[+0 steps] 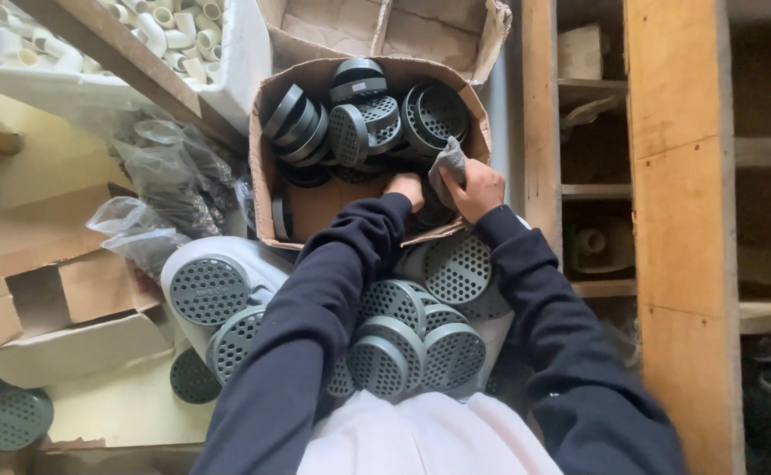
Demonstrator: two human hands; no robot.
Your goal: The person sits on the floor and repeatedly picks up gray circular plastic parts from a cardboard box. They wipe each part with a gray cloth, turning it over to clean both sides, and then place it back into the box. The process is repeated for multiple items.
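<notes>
An open cardboard box (266, 167) holds several dark grey round perforated strainer caps (363, 123). Both my hands reach into its near side. My right hand (475, 189) grips a small grey cloth (448, 163) just above the box's lower right corner. My left hand (405, 187) is curled down inside the box beside it, fingers hidden; whether it holds a cap I cannot tell. A pile of cleaner grey perforated caps (403, 339) lies between my dark-sleeved arms, below the box.
More grey caps (209, 288) rest on a pale surface at left, one (14, 418) near the bottom left corner. Clear plastic bags (170, 176), cardboard boxes (42, 264), a white bin of white pipe fittings (174, 35) and wooden shelving (675, 220) surround the spot.
</notes>
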